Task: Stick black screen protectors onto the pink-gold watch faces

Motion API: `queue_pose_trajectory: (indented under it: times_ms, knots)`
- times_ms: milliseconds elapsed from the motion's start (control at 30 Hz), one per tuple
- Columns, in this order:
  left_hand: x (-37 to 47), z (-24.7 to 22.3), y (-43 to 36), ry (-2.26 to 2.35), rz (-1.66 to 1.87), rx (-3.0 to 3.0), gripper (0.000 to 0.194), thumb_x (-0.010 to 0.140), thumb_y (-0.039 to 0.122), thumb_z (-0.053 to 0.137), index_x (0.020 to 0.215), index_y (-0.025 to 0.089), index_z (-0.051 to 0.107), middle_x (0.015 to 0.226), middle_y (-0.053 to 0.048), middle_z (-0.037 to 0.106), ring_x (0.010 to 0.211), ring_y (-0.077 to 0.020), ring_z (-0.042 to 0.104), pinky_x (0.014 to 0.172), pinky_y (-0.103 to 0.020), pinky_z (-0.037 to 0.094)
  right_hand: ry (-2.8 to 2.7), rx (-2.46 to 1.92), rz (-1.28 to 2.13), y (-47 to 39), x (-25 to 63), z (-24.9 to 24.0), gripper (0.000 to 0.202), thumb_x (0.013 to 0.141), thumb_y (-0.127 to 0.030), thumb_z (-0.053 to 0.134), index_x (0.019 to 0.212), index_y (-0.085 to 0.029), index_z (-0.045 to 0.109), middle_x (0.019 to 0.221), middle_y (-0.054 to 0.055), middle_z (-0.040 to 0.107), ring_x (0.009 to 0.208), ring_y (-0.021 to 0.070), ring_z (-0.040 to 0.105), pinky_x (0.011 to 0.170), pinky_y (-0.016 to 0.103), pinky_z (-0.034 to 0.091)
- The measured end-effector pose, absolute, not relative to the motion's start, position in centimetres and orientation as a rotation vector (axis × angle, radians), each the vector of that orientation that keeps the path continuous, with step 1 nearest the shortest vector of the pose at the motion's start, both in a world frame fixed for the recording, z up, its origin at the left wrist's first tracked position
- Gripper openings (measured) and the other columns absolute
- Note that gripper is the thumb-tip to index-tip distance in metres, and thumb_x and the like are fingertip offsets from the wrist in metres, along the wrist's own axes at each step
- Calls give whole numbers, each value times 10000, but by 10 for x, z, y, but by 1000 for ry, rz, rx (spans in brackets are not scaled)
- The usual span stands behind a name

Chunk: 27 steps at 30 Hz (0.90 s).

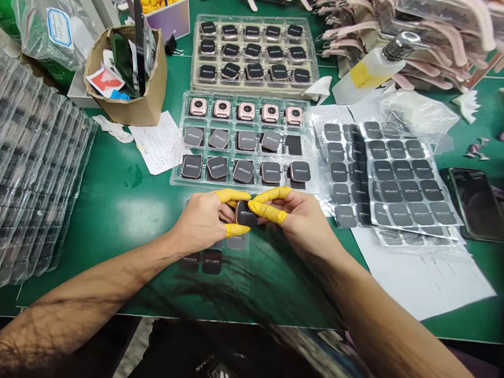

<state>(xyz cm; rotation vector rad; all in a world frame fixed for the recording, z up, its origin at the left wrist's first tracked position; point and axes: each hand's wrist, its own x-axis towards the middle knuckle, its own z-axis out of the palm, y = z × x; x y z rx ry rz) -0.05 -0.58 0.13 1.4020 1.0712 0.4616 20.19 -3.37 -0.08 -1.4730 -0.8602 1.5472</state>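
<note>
Yellow finger cots cover some fingertips on both hands. My left hand (207, 214) grips a strapless smartwatch (244, 214) by its sides, its dark face with white lettering turned up. My right hand (293, 212) closes on the watch's right edge, with yellow-tipped fingers over the face. Beneath the hands, partly hidden, lies a clear sheet of black square film stickers (212, 261). Just beyond, a clear plastic tray (177, 176) holds a back row of pink watches (222, 108) showing their sensor sides and two nearer rows with dark faces up; one back-right pocket of these shows only a black square.
Another tray of watches (252, 51) stands behind. Sticker sheets (401, 191) and a phone (474, 205) lie right. A tilted pump bottle (368, 73) stands near heaped pink straps (354, 37). Stacked trays (39, 157) and a cardboard box (151, 94) occupy the left.
</note>
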Motion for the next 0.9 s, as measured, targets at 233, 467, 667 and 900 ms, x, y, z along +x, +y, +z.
queue_pose_trajectory:
  times_ms: [233, 467, 667, 900]
  knots:
    - [-1, -3, -7, 1036, 518, 1347, 594, 670, 235, 919, 1245, 182, 780, 805, 3, 757, 748, -165, 732, 794, -291, 634, -970, -1447, 1538, -40, 202, -8, 660, 531, -289, 1030, 1082, -281, 667, 846, -65, 716, 655, 115, 676, 600, 230, 597]
    - [1, 9, -14, 1088, 508, 1443, 747, 654, 309, 962, 1341, 235, 679, 865, -1, 729, 762, -183, 712, 805, -354, 617, -952, -1374, 1586, -38, 191, -1, 404, 698, -578, 905, 846, -244, 734, 719, -16, 721, 621, 165, 667, 519, 284, 571]
    - [8, 55, 31, 946, 656, 1347, 624, 831, 311, 857, 1402, 263, 610, 1288, -102, 733, 985, -195, 752, 932, -377, 629, -1448, -1668, 635, 43, 262, 21, 298, 912, -487, 730, 968, -196, 760, 814, 35, 736, 699, 147, 608, 646, 301, 469]
    - [106, 54, 166, 1154, 444, 2392, 200, 957, 183, 638, 1067, 151, 802, 1070, -58, 804, 987, -184, 680, 999, -313, 504, -1764, -1815, 409, 84, 295, 11, 58, 863, -201, 751, 871, -175, 801, 940, 67, 700, 727, 146, 556, 691, 312, 384]
